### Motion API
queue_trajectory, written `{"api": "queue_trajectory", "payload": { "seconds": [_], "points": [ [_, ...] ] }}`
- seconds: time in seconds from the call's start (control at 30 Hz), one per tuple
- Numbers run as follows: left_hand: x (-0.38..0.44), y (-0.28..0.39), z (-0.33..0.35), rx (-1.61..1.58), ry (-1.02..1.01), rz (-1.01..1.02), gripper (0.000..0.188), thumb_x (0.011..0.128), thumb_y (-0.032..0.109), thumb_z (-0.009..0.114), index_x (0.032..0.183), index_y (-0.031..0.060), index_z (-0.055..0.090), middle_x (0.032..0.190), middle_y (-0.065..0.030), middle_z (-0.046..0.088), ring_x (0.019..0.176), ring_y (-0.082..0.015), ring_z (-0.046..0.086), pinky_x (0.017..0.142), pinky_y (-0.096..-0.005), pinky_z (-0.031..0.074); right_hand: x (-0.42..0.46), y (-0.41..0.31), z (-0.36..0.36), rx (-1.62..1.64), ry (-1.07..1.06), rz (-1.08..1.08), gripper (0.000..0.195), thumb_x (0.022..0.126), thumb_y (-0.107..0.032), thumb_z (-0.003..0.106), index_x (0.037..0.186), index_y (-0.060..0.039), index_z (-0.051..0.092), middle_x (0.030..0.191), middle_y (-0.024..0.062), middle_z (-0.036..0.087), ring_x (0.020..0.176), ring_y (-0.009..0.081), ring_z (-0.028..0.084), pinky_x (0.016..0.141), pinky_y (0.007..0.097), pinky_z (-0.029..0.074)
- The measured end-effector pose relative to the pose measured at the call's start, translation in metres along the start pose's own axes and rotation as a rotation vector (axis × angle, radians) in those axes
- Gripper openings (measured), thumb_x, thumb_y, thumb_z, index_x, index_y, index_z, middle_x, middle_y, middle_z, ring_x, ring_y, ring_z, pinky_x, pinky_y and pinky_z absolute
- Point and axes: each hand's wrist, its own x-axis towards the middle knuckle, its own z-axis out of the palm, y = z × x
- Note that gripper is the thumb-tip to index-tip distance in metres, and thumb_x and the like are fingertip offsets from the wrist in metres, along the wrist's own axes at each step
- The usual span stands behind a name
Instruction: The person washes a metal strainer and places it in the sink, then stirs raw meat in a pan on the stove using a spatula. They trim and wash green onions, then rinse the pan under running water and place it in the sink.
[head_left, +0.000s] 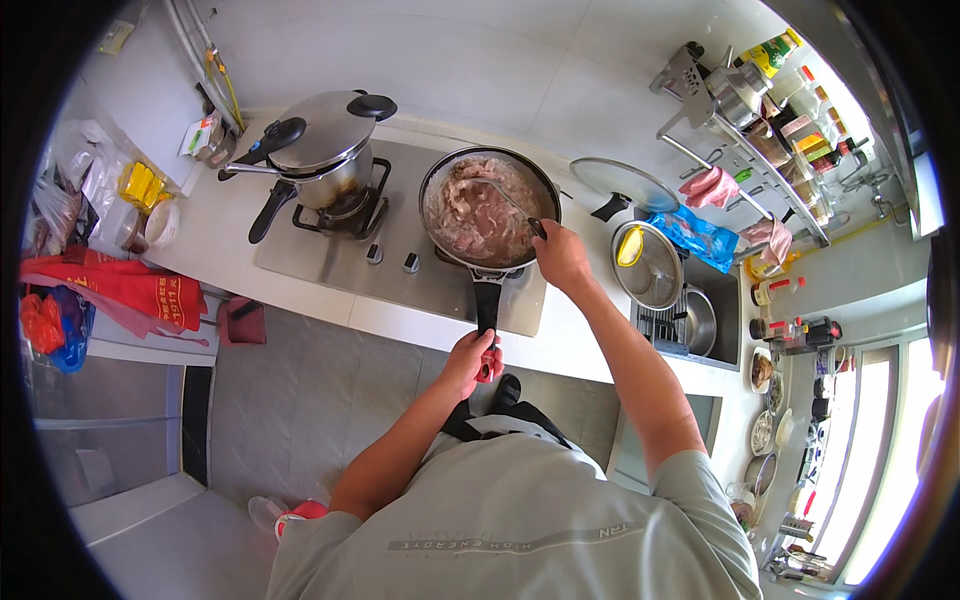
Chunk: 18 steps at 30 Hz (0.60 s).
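My left hand (469, 361) is closed around the black and red handle (487, 307) of a frying pan (425, 217), which sits over the right burner of the gas hob. Thin pieces of pale pink meat (487, 206) in cloudy liquid fill the pan. In my right hand (559, 255) is the black handle of a metal ladle or spatula (510, 196); its head is partly sunk in the meat, so its exact shape is hard to tell. The right hand is just beyond the pan's right rim.
A pressure cooker (322, 169) stands on the left burner, its black handles sticking out. Right of the pan, a glass lid (626, 180) leans at the wall near a metal colander (646, 281) beside the sink (726, 322). Above hangs a spice rack (772, 180). Bags (142, 292) lie at the left.
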Motion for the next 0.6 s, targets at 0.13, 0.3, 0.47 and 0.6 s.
{"api": "queue_trajectory", "payload": {
  "seconds": [0.13, 0.3, 0.47, 0.6],
  "points": [
    [0.004, 0.004, 0.007, 0.033, 0.038, 0.032, 0.029, 0.098, 0.035, 0.066, 0.099, 0.0076, 0.055, 0.078, -0.0053, 0.063, 0.058, -0.0167, 0.061, 0.052, -0.0315, 0.05, -0.008, -0.016, -0.007, -0.08, -0.055, 0.034, 0.031, 0.095, -0.022, 0.058, 0.12, -0.0032, 0.055, 0.098, 0.0264, 0.07, 0.094, 0.0458, 0.066, 0.083, 0.0538, 0.052],
    [0.009, 0.009, 0.014, 0.137, 0.043, 0.003, 0.033, 0.093, 0.037, 0.073, 0.093, 0.0121, 0.053, 0.069, 0.0009, 0.055, 0.049, -0.0106, 0.051, 0.045, -0.0281, 0.042, -0.001, -0.027, 0.001, -0.155, -0.111, 0.12, 0.03, 0.098, -0.024, 0.056, 0.123, -0.0088, 0.053, 0.095, 0.0237, 0.071, 0.093, 0.0442, 0.067, 0.08, 0.0545, 0.053],
    [0.003, 0.011, 0.021, 0.209, 0.061, 0.043, 0.031, 0.095, 0.036, 0.072, 0.088, 0.0159, 0.049, 0.06, 0.0072, 0.044, 0.044, -0.0055, 0.039, 0.043, -0.025, 0.034, -0.007, -0.013, 0.005, -0.193, -0.14, 0.036, 0.028, 0.098, -0.02, 0.053, 0.122, -0.0058, 0.052, 0.092, 0.0223, 0.071, 0.09, 0.044, 0.068, 0.079, 0.0543, 0.053],
    [0.0, 0.013, 0.017, 0.253, 0.049, 0.097, 0.027, 0.095, 0.031, 0.071, 0.09, 0.0149, 0.051, 0.06, 0.0073, 0.045, 0.044, -0.005, 0.039, 0.042, -0.025, 0.035, -0.021, 0.015, -0.007, -0.23, -0.151, 0.007, 0.026, 0.097, -0.018, 0.054, 0.12, -0.0042, 0.053, 0.093, 0.0226, 0.071, 0.09, 0.0437, 0.068, 0.08, 0.0542, 0.053]
  ]
}}
